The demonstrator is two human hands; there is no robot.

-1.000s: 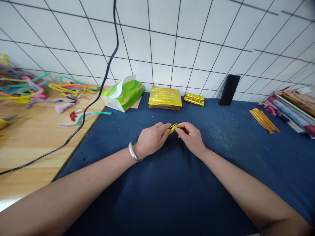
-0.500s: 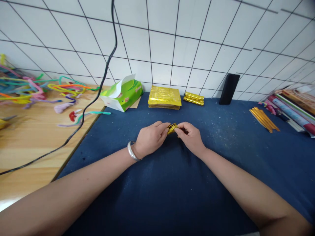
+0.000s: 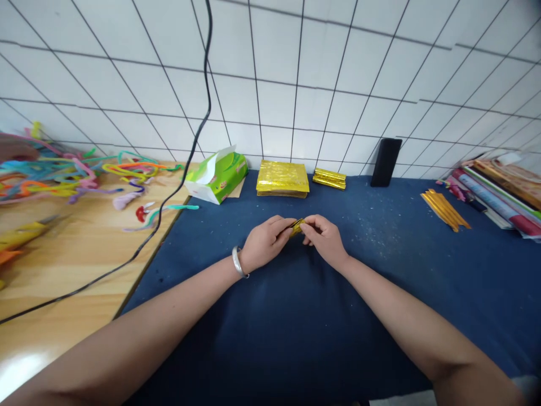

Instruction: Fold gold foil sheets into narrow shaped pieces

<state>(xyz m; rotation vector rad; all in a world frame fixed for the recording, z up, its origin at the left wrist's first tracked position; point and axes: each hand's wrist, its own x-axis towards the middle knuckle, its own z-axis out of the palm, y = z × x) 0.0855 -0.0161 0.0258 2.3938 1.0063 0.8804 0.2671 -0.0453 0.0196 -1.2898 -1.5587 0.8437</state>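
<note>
My left hand (image 3: 265, 243) and my right hand (image 3: 324, 240) meet over the blue cloth (image 3: 296, 316), fingers curled. Between their fingertips they pinch a small folded piece of gold foil paper (image 3: 297, 226), mostly hidden by the fingers. A silver bangle (image 3: 237, 262) circles my left wrist. Behind the hands, by the tiled wall, lies a stack of gold foil sheets (image 3: 283, 179), and to its right a smaller pile of folded gold pieces (image 3: 329, 178).
A green tissue box (image 3: 217, 175) stands at the back left. Coloured pipe cleaners (image 3: 84, 172) lie on the wooden table (image 3: 63, 265), crossed by a black cable (image 3: 169, 192). A black phone (image 3: 386, 162) leans on the wall. Gold strips (image 3: 445, 209) and books (image 3: 499, 194) lie right.
The view has shifted a little, so everything sits slightly lower and to the right. My hands stay together on the gold piece, with less of it showing between the fingers.
</note>
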